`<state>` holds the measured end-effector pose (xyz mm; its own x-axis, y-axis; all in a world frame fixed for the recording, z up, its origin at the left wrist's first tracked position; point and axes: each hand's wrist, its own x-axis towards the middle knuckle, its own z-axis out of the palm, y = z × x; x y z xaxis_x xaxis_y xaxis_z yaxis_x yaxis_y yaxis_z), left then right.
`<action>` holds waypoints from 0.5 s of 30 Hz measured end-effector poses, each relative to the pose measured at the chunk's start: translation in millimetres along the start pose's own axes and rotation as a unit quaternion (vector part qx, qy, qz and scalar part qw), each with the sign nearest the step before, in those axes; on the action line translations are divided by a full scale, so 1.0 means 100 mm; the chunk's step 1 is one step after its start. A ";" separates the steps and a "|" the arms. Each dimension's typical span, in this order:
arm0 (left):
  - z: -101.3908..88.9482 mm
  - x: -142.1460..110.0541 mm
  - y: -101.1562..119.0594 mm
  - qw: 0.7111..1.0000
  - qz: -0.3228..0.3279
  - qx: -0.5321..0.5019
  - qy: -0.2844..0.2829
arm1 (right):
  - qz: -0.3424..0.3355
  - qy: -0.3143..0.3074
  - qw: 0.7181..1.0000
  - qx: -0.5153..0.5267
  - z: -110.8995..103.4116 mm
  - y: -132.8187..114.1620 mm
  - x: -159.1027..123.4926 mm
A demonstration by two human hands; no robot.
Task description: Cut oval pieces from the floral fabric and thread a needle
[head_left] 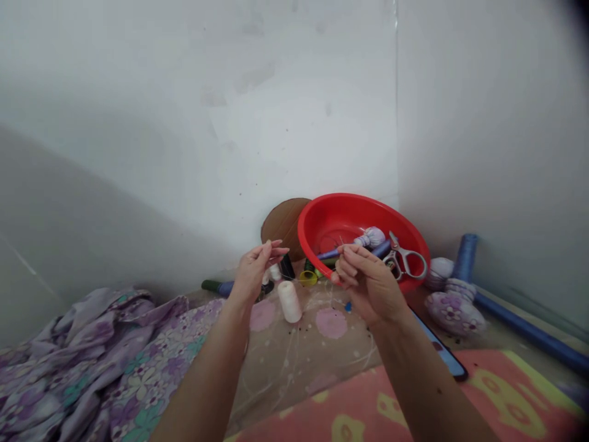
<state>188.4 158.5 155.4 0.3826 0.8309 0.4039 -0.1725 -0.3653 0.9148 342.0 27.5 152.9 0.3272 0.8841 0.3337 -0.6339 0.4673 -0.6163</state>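
My left hand [257, 267] is raised left of the middle, thumb and forefinger pinched together and the other fingers loosely stretched. From near it a thin white thread, barely visible, runs towards my right hand [365, 276]. That hand is closed in a pinch in front of the red basin's rim. A fine, needle-like sliver shows at its fingertips, too small to make out surely. Between and below the hands a white thread spool [289, 302] stands slightly tilted on the spotted cloth [276, 368].
Scissors [405, 258] lie over the edge of a red basin [317, 209]. Behind is a round brown board [280, 224]. A phone [453, 365] lies by my right forearm. Floral fabric [151, 368] is heaped left; floral-wrapped blue rods [464, 258] stand right. Walls close off the back.
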 end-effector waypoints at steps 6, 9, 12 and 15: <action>0.24 -0.18 0.35 0.998 0.035 -0.035 -0.043 | -0.007 -0.009 1.000 0.005 -0.03 0.01 0.00; 0.17 -0.33 0.50 0.999 0.038 0.014 -0.034 | -0.007 -0.016 1.000 0.006 -0.01 0.01 -0.01; 0.01 -0.44 0.64 0.998 0.057 0.029 0.012 | -0.005 -0.018 1.000 0.010 0.01 0.01 -0.01; -0.18 -0.45 0.74 0.991 0.100 -0.006 0.091 | -0.004 -0.011 1.000 0.019 0.03 0.00 -0.02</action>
<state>142.3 101.6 204.8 0.1692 0.8055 0.5680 -0.2386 -0.5256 0.8166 339.6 25.8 154.1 0.3171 0.8797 0.3545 -0.6575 0.4733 -0.5863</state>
